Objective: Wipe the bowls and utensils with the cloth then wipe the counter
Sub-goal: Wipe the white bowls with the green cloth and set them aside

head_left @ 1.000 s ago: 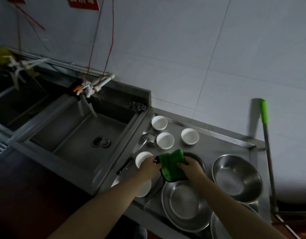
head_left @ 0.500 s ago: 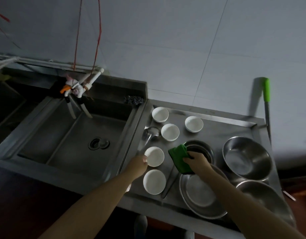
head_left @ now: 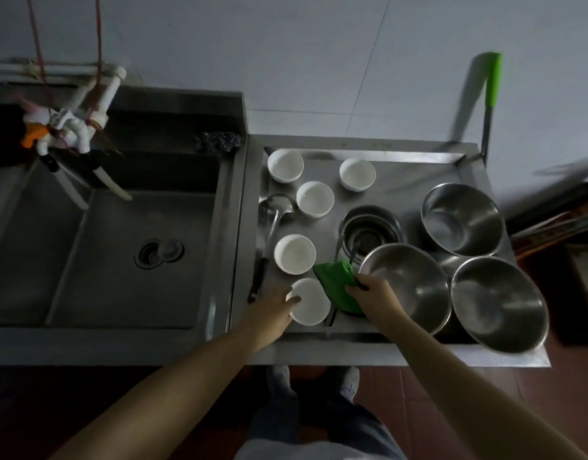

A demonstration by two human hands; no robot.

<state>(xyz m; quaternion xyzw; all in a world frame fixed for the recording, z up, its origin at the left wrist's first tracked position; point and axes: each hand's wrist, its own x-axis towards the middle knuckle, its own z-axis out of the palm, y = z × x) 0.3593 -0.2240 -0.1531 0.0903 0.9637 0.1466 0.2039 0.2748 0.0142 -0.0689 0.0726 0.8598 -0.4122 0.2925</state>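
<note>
My right hand grips a green cloth just above the steel counter. My left hand touches the rim of the nearest white bowl, thumb on its left edge. Another white bowl sits just behind it. Three more white bowls stand farther back. A steel ladle with a black handle lies along the counter's left side. Another utensil's dark handle shows under the cloth.
Three large steel bowls fill the counter's right half, and a stack of smaller steel bowls sits mid-counter. A deep sink with taps lies to the left. A green-handled pole leans on the wall.
The view has swung down and closer. My left hand left the farther white bowl and came to the nearest one. My right hand carried the cloth toward the front, beside that bowl.
</note>
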